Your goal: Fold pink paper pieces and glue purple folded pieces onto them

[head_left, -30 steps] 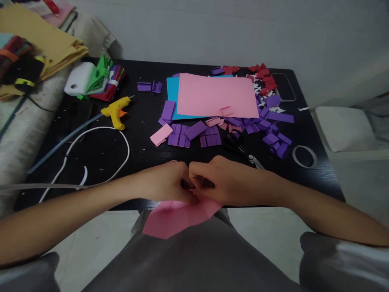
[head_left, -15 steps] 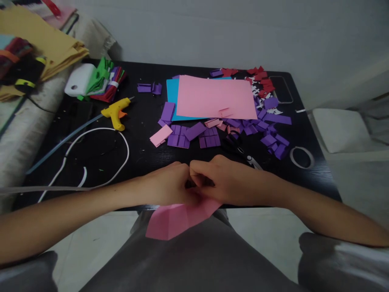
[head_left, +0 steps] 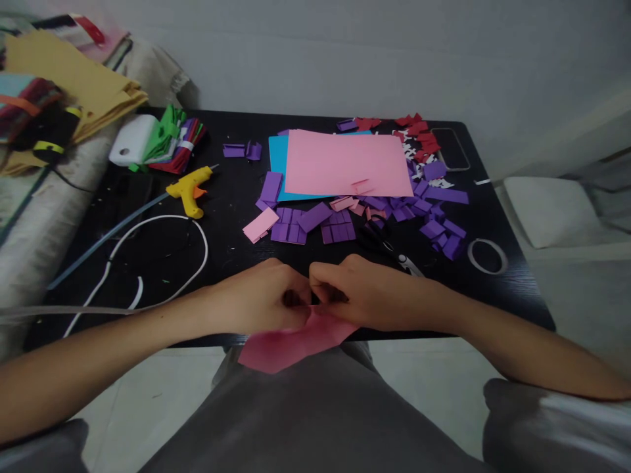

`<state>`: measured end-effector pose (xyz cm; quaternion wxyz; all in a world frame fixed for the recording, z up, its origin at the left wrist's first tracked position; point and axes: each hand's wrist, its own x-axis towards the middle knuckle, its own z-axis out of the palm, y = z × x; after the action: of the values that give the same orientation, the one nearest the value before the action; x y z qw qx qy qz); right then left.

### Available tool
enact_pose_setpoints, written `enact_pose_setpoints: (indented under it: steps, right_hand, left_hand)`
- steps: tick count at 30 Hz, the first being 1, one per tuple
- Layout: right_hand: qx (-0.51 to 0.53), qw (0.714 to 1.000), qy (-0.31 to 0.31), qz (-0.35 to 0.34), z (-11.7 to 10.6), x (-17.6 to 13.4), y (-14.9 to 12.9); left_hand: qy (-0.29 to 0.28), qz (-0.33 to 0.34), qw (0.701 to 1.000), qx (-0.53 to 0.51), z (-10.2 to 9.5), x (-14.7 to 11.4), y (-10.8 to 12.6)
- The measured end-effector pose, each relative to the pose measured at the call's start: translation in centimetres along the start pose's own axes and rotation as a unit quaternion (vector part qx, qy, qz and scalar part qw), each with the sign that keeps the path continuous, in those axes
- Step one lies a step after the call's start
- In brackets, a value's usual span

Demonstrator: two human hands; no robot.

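Observation:
A creased sheet of pink paper [head_left: 290, 348] hangs over the near table edge, pinched between both of my hands. My left hand [head_left: 279, 299] is closed on its upper edge, fingers curled. Close beside it, my right hand [head_left: 352, 292] grips the same edge further right, thumb and forefinger pressed together. The fingertips are partly hidden behind the knuckles. Just beyond my right hand lie black-handled scissors [head_left: 389, 246]. Folded purple paper pieces [head_left: 288, 226] and a small folded pink piece [head_left: 260, 225] lie ahead of my left hand.
Flat pink sheets [head_left: 345, 161] rest on a blue sheet [head_left: 276, 164] at the back. A yellow glue gun [head_left: 191, 190] and a looped white cable [head_left: 206, 246] are at left. A roll of tape [head_left: 488, 256] lies at right, near red scraps [head_left: 428, 141].
My hands have drawn slightly apart along the paper's upper edge. The hanging pink paper has lifted a little. The camera view has shifted slightly.

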<state>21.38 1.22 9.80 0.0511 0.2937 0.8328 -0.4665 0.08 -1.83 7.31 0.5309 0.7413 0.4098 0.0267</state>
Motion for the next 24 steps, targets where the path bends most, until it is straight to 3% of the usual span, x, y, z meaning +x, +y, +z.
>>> enact_pose_setpoints:
  steps: [9, 14, 19, 24]
  right_hand:
    - [0.016, 1.000, -0.001, -0.012, 0.1, 0.3, 0.3]
    - [0.030, 0.999, 0.009, -0.013, 0.0, 0.1, 0.6]
    - [0.075, 0.997, 0.020, -0.009, 0.3, 0.1, 0.8]
    - [0.095, 0.995, 0.020, -0.002, 0.6, 0.2, 1.0]
  left_hand:
    - [-0.069, -0.013, 0.997, 0.025, -0.9, -0.5, -0.2]
    - [-0.041, 0.018, 0.999, 0.021, -1.4, -0.7, -0.6]
    - [0.006, 0.001, 1.000, -0.004, -1.8, -1.3, -1.0]
    - [-0.017, -0.036, 0.998, -0.049, -2.3, -1.8, -1.4]
